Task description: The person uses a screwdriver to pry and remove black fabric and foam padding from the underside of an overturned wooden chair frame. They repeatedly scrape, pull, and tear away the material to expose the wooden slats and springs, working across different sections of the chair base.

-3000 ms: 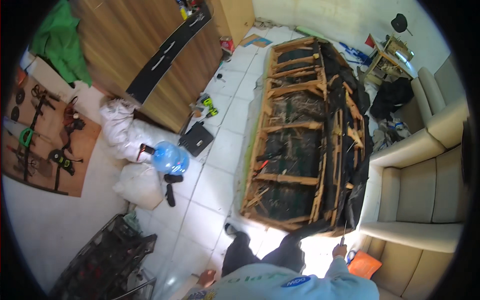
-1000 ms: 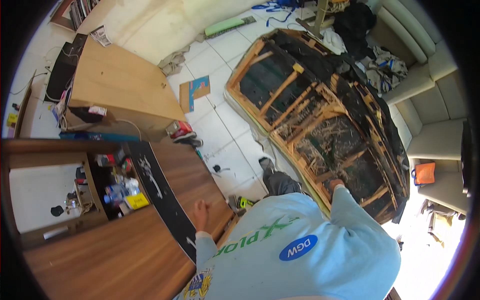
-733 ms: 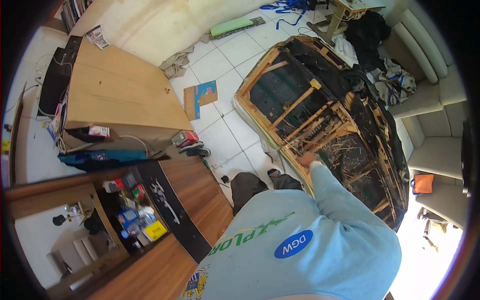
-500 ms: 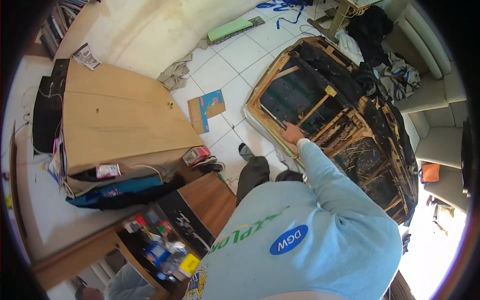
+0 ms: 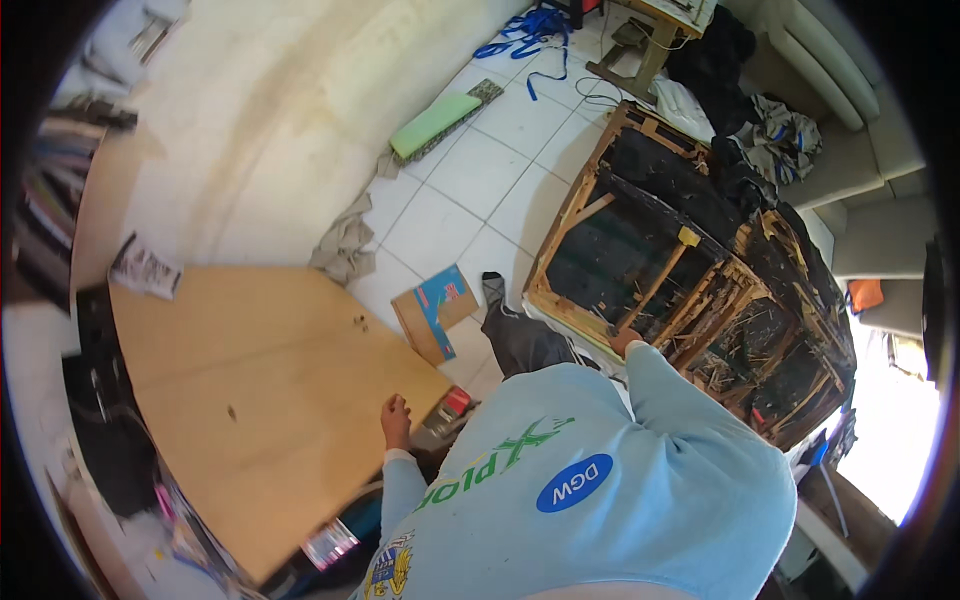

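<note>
Head view: a person leans between a wooden tabletop and a stripped sofa frame.
The left hand (image 5: 396,418) rests, fingers loosely together, on the tabletop (image 5: 260,390) edge; the right hand (image 5: 624,342) touches the sofa frame (image 5: 690,290) at its near rail, grip not discernible. A cardboard piece (image 5: 436,312) lies on the tiled floor (image 5: 480,170).

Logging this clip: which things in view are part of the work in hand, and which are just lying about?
In hand:
right hand on the wooden sofa frame
left hand at the edge of the wooden tabletop

Lying about:
green foam pad
blue strap
cardboard piece
crumpled cloth
beige sofa
</note>
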`<state>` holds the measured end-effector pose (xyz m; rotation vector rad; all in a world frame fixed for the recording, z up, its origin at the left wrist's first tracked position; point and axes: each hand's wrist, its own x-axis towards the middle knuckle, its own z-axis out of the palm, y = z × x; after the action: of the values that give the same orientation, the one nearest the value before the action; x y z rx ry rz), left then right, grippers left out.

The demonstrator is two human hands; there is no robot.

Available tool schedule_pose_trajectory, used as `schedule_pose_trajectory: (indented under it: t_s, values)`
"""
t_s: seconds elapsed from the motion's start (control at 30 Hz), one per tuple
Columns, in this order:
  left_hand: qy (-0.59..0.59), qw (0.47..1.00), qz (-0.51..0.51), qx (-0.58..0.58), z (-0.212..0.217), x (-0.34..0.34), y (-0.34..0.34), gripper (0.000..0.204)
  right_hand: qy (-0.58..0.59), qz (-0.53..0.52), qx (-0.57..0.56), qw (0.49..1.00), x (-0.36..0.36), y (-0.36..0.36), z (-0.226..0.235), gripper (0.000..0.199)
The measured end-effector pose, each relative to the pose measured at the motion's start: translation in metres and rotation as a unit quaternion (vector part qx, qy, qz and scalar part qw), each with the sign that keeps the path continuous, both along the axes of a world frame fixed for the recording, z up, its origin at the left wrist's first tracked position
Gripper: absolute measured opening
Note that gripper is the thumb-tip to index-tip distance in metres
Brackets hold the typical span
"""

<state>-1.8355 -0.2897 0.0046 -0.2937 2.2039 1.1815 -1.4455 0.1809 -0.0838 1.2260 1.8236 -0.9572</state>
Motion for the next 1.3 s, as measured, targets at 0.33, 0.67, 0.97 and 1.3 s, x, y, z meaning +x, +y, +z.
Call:
schedule_pose_trajectory:
  t_s: [0.33, 0.67, 0.97, 1.3]
  values:
    - [-0.135, 0.972, -0.194, 0.001, 0.009, -0.181, 0.209, 0.048, 0.130, -0.111, 0.042, 0.984, -0.261, 0.112, 0.052, 0.059]
    - [-0.133, 0.875, -0.462, 0.051, 0.058, -0.309, 0.534, 0.062, 0.360, -0.148, 0.066, 0.919, -0.472, 0.218, 0.147, 0.052]
    - [-0.235, 0.746, -0.623, -0.017, 0.085, -0.328, 0.717, 0.080, 0.292, -0.332, 0.090, 0.892, -0.438, 0.260, 0.157, 0.054]
    - [-0.439, 0.667, -0.601, 0.027, 0.053, -0.202, 0.839, 0.047, 0.326, -0.374, 0.056, 0.866, -0.405, 0.320, 0.188, 0.059]
